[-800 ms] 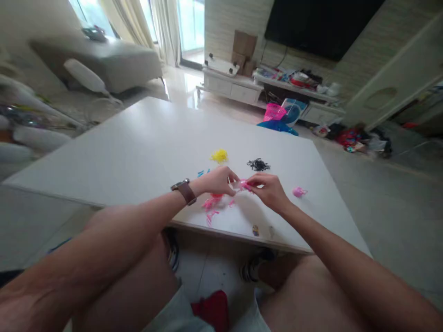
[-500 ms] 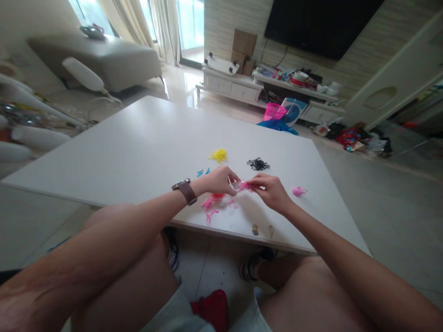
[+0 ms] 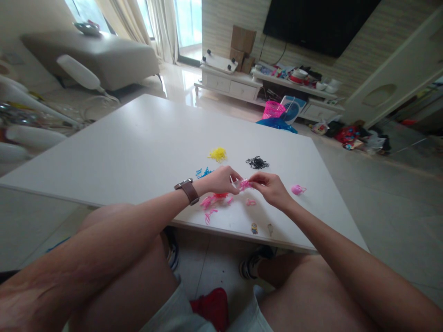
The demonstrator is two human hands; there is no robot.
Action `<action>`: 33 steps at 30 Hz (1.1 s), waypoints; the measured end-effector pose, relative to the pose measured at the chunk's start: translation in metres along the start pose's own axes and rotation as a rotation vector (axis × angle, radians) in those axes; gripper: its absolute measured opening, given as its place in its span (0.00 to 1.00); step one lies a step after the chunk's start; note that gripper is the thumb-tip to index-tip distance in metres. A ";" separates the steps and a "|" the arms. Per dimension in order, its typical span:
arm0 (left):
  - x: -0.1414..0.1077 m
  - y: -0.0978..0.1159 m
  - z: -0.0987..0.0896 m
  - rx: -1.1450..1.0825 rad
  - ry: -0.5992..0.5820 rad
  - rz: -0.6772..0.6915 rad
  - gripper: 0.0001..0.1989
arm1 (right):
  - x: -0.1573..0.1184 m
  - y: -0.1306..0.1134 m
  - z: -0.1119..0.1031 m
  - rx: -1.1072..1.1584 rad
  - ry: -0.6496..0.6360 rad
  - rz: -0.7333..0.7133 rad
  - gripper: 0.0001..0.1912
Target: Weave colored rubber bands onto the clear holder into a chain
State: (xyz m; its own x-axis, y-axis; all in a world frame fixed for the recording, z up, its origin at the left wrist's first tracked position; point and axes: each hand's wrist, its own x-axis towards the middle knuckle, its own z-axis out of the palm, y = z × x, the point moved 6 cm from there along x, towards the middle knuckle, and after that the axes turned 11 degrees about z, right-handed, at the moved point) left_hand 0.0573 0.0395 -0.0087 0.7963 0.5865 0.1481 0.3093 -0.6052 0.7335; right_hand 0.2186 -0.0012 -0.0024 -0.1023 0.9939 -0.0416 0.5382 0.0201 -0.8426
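Between my hands is a bundle of pink bands (image 3: 244, 185) with something pale or clear at its left side. My left hand (image 3: 224, 180), wearing a watch, grips the left side of this bundle with thumb and fingers. The fingers of my right hand (image 3: 270, 188) pinch its right side. Beyond the hands lie yellow bands (image 3: 218, 154) and black bands (image 3: 257, 162). Blue bands (image 3: 205, 173) are partly behind my left hand. Nearer me are red bands (image 3: 220, 195) and loose pink bands (image 3: 207, 202).
The white table (image 3: 166, 138) carries a pink round item (image 3: 297, 189) at the right. A small yellow-and-blue figure (image 3: 254, 228) and a small clear item (image 3: 270, 229) lie near the front edge. A pink basket (image 3: 273, 110) stands beyond the table.
My left hand has shifted slightly right, and more of the blue bands shows. Small pink bands now lie on the table below the hands, farther right than the loose ones seen before.
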 end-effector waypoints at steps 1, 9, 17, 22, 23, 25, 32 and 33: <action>0.000 0.000 0.000 -0.002 0.000 0.002 0.21 | 0.000 0.000 0.000 -0.002 -0.020 0.006 0.06; -0.001 0.006 0.000 -0.047 0.004 0.023 0.20 | 0.000 0.000 0.012 0.216 -0.221 0.061 0.13; 0.002 0.007 -0.001 -0.107 0.049 0.053 0.19 | 0.002 -0.010 -0.009 0.251 -0.008 0.053 0.19; 0.002 0.008 -0.002 -0.138 0.057 0.080 0.16 | 0.000 -0.022 -0.017 0.266 0.103 -0.012 0.19; 0.002 0.010 -0.003 -0.150 0.062 0.087 0.15 | -0.001 -0.024 -0.019 0.275 0.122 -0.024 0.20; 0.001 0.013 -0.005 -0.201 0.064 0.110 0.13 | -0.001 -0.027 -0.023 0.301 0.165 -0.038 0.21; 0.000 0.023 -0.013 -0.324 0.150 0.117 0.10 | -0.001 -0.028 -0.040 0.340 0.312 -0.066 0.22; 0.000 0.023 -0.013 -0.311 0.152 0.119 0.11 | -0.001 -0.029 -0.040 0.340 0.308 -0.065 0.22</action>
State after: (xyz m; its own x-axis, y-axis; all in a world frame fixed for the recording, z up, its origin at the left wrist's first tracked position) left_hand 0.0573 0.0322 0.0173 0.7238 0.6091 0.3243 0.0279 -0.4954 0.8682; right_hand 0.2366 0.0014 0.0433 0.1538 0.9788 0.1350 0.2286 0.0977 -0.9686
